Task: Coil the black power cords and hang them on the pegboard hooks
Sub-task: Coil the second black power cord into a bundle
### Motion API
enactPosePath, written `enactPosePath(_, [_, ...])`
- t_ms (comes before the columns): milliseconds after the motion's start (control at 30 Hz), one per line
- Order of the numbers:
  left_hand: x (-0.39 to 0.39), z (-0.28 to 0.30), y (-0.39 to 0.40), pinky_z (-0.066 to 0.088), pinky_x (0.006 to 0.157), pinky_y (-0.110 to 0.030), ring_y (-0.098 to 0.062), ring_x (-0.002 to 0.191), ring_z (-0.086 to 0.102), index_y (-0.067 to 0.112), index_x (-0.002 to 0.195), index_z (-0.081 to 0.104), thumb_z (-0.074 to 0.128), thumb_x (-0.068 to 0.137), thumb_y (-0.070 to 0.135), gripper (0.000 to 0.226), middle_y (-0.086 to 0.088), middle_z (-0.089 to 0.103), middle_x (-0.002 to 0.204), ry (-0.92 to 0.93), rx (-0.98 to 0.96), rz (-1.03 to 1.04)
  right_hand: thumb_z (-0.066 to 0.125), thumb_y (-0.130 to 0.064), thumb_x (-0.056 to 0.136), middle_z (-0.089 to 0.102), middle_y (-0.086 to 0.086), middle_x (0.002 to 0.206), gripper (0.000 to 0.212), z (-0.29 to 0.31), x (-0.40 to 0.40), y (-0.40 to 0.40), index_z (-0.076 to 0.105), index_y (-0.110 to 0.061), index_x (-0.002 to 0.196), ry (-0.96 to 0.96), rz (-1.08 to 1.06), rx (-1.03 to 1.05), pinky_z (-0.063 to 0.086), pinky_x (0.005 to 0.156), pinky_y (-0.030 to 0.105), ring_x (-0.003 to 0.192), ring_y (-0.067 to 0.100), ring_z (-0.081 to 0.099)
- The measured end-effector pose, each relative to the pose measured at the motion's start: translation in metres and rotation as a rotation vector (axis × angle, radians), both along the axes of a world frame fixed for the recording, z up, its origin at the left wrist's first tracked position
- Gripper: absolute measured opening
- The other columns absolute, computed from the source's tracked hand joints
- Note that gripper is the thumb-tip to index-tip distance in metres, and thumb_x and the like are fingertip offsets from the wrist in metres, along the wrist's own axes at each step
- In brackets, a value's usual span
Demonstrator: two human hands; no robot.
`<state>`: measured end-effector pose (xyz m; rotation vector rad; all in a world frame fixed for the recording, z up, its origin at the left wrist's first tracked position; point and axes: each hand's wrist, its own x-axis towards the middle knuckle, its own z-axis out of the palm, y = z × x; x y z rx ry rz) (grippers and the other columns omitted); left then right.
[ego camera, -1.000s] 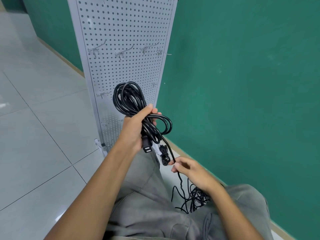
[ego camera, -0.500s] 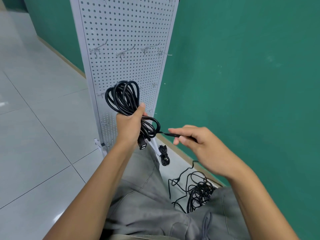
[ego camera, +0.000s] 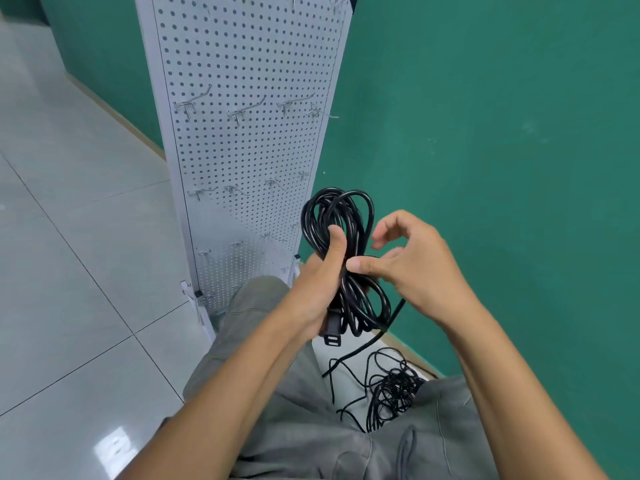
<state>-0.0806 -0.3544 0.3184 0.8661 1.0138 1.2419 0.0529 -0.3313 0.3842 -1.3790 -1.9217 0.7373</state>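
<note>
1. While a white pegboard (ego camera: 242, 150) is standing upright ahead against a green wall (ego camera: 485, 133), a coil of black power cord (ego camera: 341, 216) is being held in front of its lower right edge.
2. The coil is being gripped at its waist by the left hand (ego camera: 320, 282), fingers and thumb curled round the bunched loops, with a plug (ego camera: 332, 329) hanging just below.
3. The bundle is being touched by the thumb of the right hand (ego camera: 412, 268); its fingers are loosely curled, and whether a strand is being pinched cannot be told.
4. A loose tail is being trailed down to a tangled cord pile (ego camera: 394, 389) on the floor beside grey trousers (ego camera: 277, 393).
5. The cord is being judged light, limp and springy, so loops may slip; it is best held at the waist, and a top loop offered to an empty hook (ego camera: 242, 110).
</note>
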Motion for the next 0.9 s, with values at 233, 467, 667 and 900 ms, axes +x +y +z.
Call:
enactPosePath(233, [-0.011, -0.001, 0.002, 0.057, 0.087, -0.033, -0.022, 0.104, 0.072, 0.022, 0.114, 0.076, 0.079, 0.086, 0.023, 0.028, -0.004, 0.076, 0.114, -0.131, 0.134, -0.222, 0.065, 0.011, 0.087, 0.06, 0.005, 0.103, 0.025, -0.008, 0.008, -0.002, 0.053, -0.005, 0.102, 0.154, 0.136, -0.165, 0.046, 0.062, 0.023, 0.055, 0.011, 0.055])
enactPosePath(467, [-0.023, 0.003, 0.006, 0.059, 0.071, -0.029, -0.016, 0.075, 0.068, 0.01, 0.083, 0.062, 0.075, 0.08, 0.026, 0.021, -0.001, 0.066, 0.074, -0.243, 0.091, -0.233, 0.053, -0.028, 0.104, 0.069, 0.001, 0.096, 0.02, -0.031, 0.037, -0.001, 0.06, -0.01, 0.111, 0.205, 0.141, -0.268, 0.05, 0.079, 0.018, 0.083, 0.012, 0.065])
enactPosePath(667, [-0.036, 0.009, 0.01, 0.058, 0.068, -0.03, -0.016, 0.074, 0.066, 0.018, 0.068, 0.072, 0.073, 0.08, 0.025, 0.014, -0.003, 0.069, 0.08, -0.27, 0.022, -0.207, 0.055, -0.03, 0.101, 0.073, 0.01, 0.09, 0.026, -0.066, 0.053, -0.016, 0.061, -0.005, 0.105, 0.284, 0.145, -0.387, 0.049, 0.1, 0.036, 0.092, 0.021, 0.069])
enactPosePath(900, [-0.032, 0.0, 0.011, 0.057, 0.074, -0.037, -0.022, 0.072, 0.067, 0.015, 0.078, 0.072, 0.087, 0.077, 0.022, 0.017, -0.009, 0.07, 0.079, -0.026, -0.013, -0.114, 0.066, -0.026, 0.087, 0.073, 0.012, 0.086, 0.019, -0.048, 0.041, -0.026, 0.063, -0.007, 0.09, 0.632, 0.031, -0.291, 0.053, 0.094, 0.041, 0.084, 0.023, 0.067])
